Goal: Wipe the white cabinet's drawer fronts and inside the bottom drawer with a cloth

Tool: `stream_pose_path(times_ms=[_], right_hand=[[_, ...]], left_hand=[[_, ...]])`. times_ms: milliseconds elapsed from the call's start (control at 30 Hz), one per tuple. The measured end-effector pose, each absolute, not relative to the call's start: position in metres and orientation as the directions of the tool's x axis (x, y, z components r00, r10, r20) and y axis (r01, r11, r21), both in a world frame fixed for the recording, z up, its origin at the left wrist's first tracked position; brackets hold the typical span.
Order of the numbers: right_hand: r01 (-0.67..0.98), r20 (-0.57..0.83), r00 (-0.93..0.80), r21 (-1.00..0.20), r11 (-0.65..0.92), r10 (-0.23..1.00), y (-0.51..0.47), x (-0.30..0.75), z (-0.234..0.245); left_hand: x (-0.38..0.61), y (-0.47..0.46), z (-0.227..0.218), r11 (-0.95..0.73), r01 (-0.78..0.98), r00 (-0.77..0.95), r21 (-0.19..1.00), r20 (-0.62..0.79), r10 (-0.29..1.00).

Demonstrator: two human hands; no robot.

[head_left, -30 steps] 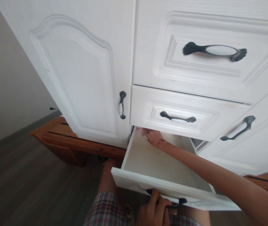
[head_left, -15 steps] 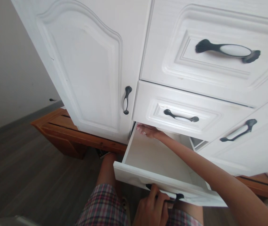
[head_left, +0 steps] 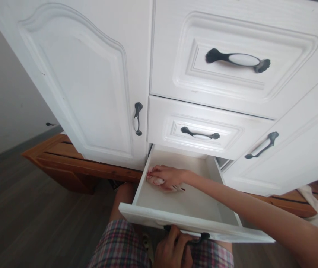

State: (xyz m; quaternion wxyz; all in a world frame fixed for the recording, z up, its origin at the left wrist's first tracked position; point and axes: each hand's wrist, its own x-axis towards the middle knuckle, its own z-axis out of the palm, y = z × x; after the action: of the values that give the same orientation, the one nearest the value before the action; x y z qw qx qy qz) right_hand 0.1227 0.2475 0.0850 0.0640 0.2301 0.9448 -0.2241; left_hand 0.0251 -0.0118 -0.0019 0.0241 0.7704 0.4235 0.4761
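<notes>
The bottom drawer of a white cabinet stands pulled out, its pale floor bare. My right hand reaches in from the right and lies pressed on the drawer floor beside the left wall. Its fingers are closed together over a small pink-and-white cloth, which is mostly hidden. My left hand sits at the bottom edge of the view, wrapped round the drawer's dark handle.
Above the open drawer are a shut small drawer and a larger one. A shut door stands at left, an ajar door at right. The cabinet rests on a wooden base. A white cloth lies at right.
My right hand has slid from the drawer's back left corner forward along the left wall. My left hand stays on the handle. The view has shifted slightly.
</notes>
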Motion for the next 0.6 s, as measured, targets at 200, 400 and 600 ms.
stream_pose_path(times_ms=[200, 400, 600], right_hand=[[0.247, -0.221, -0.964, -0.526, 0.814, 0.149, 0.199, 0.109, 0.080], [0.231, -0.248, -0.965, -0.628, 0.743, 0.091, 0.191, 0.096, 0.079], [0.315, -0.321, -0.941, -0.727, 0.610, 0.103, 0.191, 0.128, 0.077]], left_hand=[[0.021, -0.002, -0.007, -0.686, 0.629, 0.200, 0.366, 0.776, 0.598], [0.023, 0.002, -0.012, -0.694, 0.655, 0.150, 0.297, 0.850, 0.505], [0.025, 0.003, -0.007, -0.652, 0.706, 0.118, 0.277, 0.861, 0.494]])
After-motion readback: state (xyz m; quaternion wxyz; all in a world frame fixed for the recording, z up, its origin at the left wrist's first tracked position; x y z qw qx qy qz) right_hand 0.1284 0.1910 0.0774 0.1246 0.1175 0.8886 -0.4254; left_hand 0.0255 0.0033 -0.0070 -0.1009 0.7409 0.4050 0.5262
